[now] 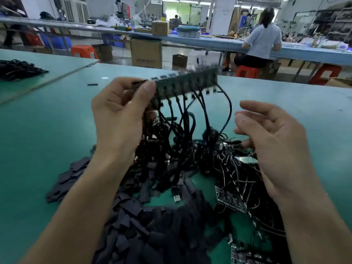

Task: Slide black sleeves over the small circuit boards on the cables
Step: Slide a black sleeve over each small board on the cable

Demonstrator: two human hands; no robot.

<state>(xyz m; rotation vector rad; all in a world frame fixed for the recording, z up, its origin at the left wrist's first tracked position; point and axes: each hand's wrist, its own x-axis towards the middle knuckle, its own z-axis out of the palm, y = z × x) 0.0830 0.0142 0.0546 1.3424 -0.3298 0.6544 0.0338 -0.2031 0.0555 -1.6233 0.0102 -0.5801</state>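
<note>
Counter (38,130) in green, carrying everything. Far off at 10 o'clock, a dark bundle (17,70) of coiled leads, well apart from the work. Closer in, at 11 o'clock, one stray sleeve (92,84) lying alone. Left hand (118,109) raised just left of centre, grip closed on the near end of a strip of small circuit boards (186,82): thumb pressed on its face, fingers curled behind. Strip blurred, slanting up toward 2 o'clock, with no sleeve visible on any board. Cables (181,115) hanging from its lower edge toward 6 o'clock, dropping into a knotted heap on the counter. Black sleeves (152,225) piled from 7 to 6 o'clock, under and between the forearms, none picked up yet. Right hand (270,134) at 3 o'clock, apart from the strip, grip wide and slack, holding nothing. Loose boards (230,201) at 5 o'clock, half buried in wire.

Likely trouble from here: one-ended hold, with drag from the hanging cables perhaps enough to twist the strip out of the pinch or flex it to cracking. Snagging of neighbouring leads on tugging one free of the heap. Two sleeves stuck together on a blind reach into the pile. Catching of a sleeve on a board's corner, bunching rather than sliding on.
</note>
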